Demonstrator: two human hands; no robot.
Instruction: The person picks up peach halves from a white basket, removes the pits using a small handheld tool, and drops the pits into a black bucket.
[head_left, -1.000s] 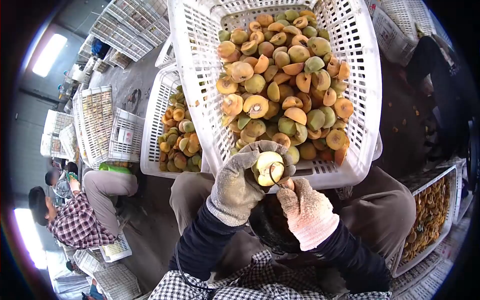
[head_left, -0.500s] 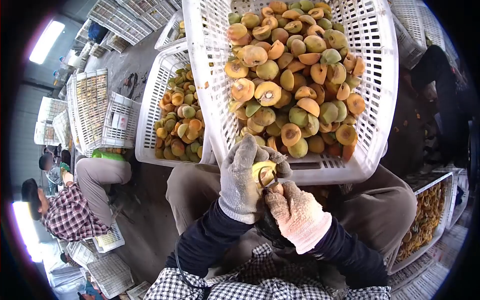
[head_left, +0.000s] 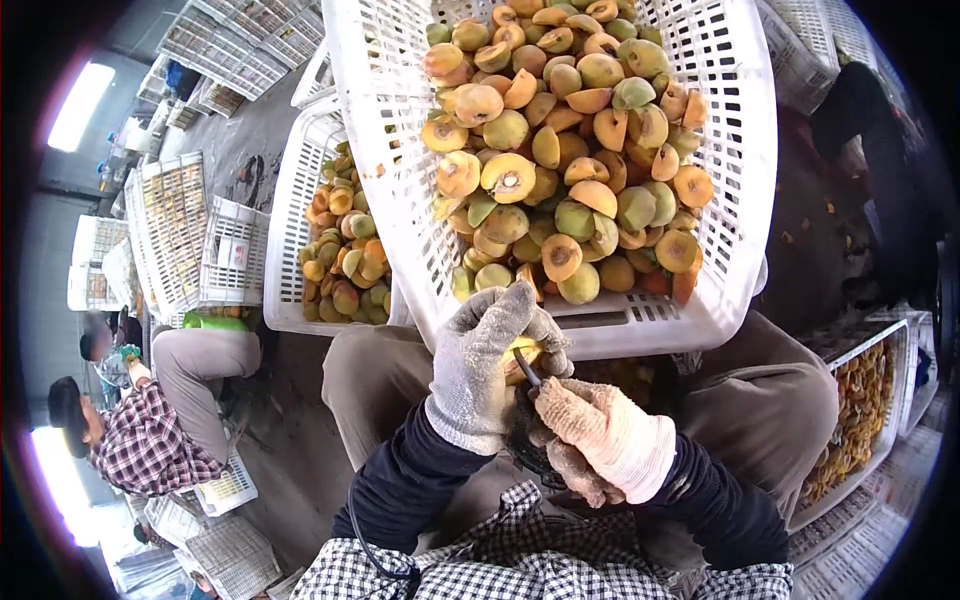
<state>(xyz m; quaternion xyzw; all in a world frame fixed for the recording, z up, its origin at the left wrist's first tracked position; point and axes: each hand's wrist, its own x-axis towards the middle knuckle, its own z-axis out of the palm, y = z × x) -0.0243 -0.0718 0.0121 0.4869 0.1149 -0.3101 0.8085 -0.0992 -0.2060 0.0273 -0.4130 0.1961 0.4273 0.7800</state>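
Note:
My left hand (head_left: 478,375), in a grey knitted glove, is closed around a yellow peach half (head_left: 522,358), just below the near rim of a white crate. Most of that fruit is hidden by the gloved fingers. My right hand (head_left: 605,435), in a pale pinkish glove with soiled fingertips, grips a small pitting knife (head_left: 527,368). Its dark, narrow metal end meets the cut fruit, and its handle is covered by my fingers. Whole and halved peaches (head_left: 575,170), green to orange, fill the white crate (head_left: 735,190) in front of me.
A second white crate of peaches (head_left: 345,245) stands to the left. At the right is a crate of orange-yellow pieces (head_left: 855,420). A person in a checked shirt (head_left: 155,450) sits at far left, near stacked crates (head_left: 160,235). Another person's dark-clothed leg (head_left: 860,130) shows at right.
The knife's loop, seen round the fruit's flesh before, now shows as a narrow edge-on end. My right hand has turned and its lower fingers show more. The whole view has shifted slightly.

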